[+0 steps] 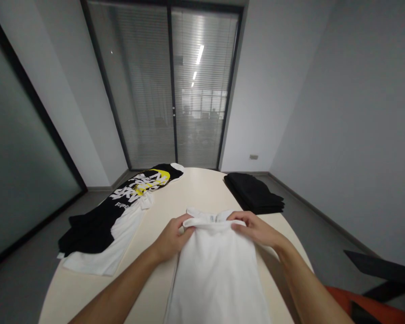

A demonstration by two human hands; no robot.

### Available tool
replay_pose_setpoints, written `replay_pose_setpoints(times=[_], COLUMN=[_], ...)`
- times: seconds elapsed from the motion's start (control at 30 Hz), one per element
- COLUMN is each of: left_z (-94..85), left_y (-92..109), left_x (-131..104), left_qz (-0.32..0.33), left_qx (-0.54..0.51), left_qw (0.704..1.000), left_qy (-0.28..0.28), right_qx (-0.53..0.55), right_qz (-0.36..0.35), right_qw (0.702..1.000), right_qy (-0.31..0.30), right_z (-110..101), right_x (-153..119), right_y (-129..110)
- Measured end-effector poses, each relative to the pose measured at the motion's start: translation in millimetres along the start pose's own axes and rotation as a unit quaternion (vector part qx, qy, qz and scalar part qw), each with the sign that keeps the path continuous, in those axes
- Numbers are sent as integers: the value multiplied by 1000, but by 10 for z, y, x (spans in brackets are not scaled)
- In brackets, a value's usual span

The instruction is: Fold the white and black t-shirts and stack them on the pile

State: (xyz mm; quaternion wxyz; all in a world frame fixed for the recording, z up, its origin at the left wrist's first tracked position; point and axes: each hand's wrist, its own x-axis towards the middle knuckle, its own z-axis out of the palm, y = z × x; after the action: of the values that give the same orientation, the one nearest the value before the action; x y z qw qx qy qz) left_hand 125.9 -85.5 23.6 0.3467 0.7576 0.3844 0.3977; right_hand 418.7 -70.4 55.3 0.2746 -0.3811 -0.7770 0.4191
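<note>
our left hand (174, 236) and right hand (256, 228) pinching the neckline end of a long white cloth garment (219, 270) on the rounded cream table (199, 189), black printed garment (97, 220) over white fabric (97, 262) to our left, folded black cloth stack (253, 193) to our right

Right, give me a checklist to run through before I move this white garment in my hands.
1. Left hand gripping the upper edge of the white garment: ok.
2. Right hand gripping that edge too: ok.
3. Layers at the upper edge lying flush: not ok, the far layer shows beyond the near one.
4. Lower end straight: cannot tell, it runs out of the picture.
5. Folded black stack apart from the white garment: ok.
6. Black printed garment apart from it: ok.
</note>
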Motion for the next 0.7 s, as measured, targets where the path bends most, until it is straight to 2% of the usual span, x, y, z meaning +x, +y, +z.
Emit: replay_pose_setpoints(times=[0.1, 0.17, 0.23, 0.3, 0.37, 0.43, 0.53, 0.63, 0.7], left_z=[83, 142, 183, 196, 180, 145, 87, 61, 68], left_y=[-177, -336, -447, -464, -400, -313, -281, -429, -573], left_x=[152, 212, 219, 191, 166, 181, 297, 439, 490], left_qz=[-31, -57, -67, -57, -38, -24, -17, -23, -44], left_qx=[0, 44, 81, 79, 55, 40, 30, 41, 66], left_qw=[998, 997, 994, 995, 997, 997, 995, 995, 995], left_qy=[51, 41, 28, 32, 43, 62, 98, 86, 64], right_qx=[-18, -41, -63, -84, -97, -94, -99, -138, -161], right_qz=[-9, 9, 35, 58, 59, 34, -4, 3, 23], right_qw=[994, 994, 995, 994, 992, 993, 986, 973, 972], right_qy=[104, 104, 69, 49, 49, 65, 133, 183, 169], right_z=[-11, 13, 49, 80, 101, 108, 104, 102, 108], right_x=[112, 168, 187, 175, 159, 163, 221, 303, 340], right_y=[192, 360, 486, 526, 482, 400, 340, 454, 592])
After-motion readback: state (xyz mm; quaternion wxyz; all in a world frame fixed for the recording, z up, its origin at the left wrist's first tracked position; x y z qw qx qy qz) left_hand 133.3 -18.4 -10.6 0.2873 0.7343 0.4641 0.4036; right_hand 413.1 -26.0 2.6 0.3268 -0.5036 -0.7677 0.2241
